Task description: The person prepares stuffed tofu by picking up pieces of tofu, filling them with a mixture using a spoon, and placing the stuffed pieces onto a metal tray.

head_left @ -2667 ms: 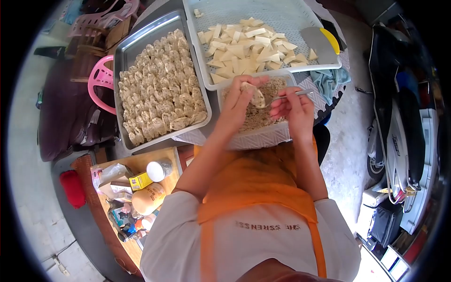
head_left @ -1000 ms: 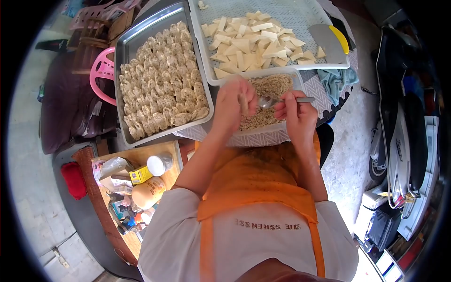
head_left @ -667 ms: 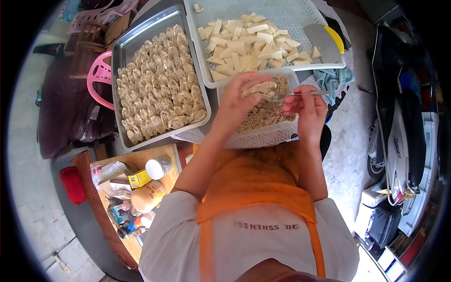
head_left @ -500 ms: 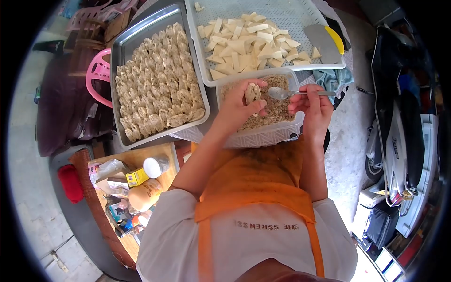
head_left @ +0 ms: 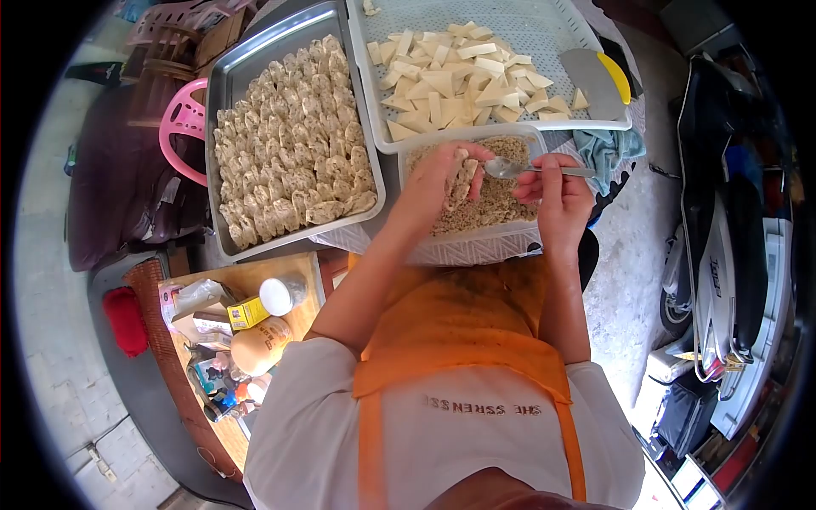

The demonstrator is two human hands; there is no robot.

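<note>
Change: spoon (head_left: 506, 168) is off the food piece (head_left: 461, 183); 0.7 s ago its bowl was up against it, partly hidden. Now the bowl shows whole, right of the left fingertips. Whether it touches them, can't tell. My read: a pause between spoon strokes, with the piece already carrying crumbly stuff.

Piece sits in the left hand (head_left: 432, 187), over the left part of the tub (head_left: 539, 140). Left grip: fingers curled round the piece, holding it on end, slightly tilted. Right hand (head_left: 563, 200): thumb and fingers pinched narrow on the spoon handle, bowl pointing left over the crumbly mix (head_left: 484, 212). Can't tell if the bowl carries any mix.

Around: metal tray (head_left: 276, 41) at left with rows of finished-looking pieces (head_left: 289, 153). Far side, white tray (head_left: 527, 25) with pale cut pieces (head_left: 463, 81); scraper (head_left: 593, 83) lies at its right end. Rag (head_left: 608, 153) near right of that. Small table (head_left: 229, 438) near left holds a jar (head_left: 282, 296) and yellow box (head_left: 246, 313).

In the way: the left hand covers the tub's left side and part of the piece; the right hand overhangs the right rim. Mix between them is open from above.
</note>
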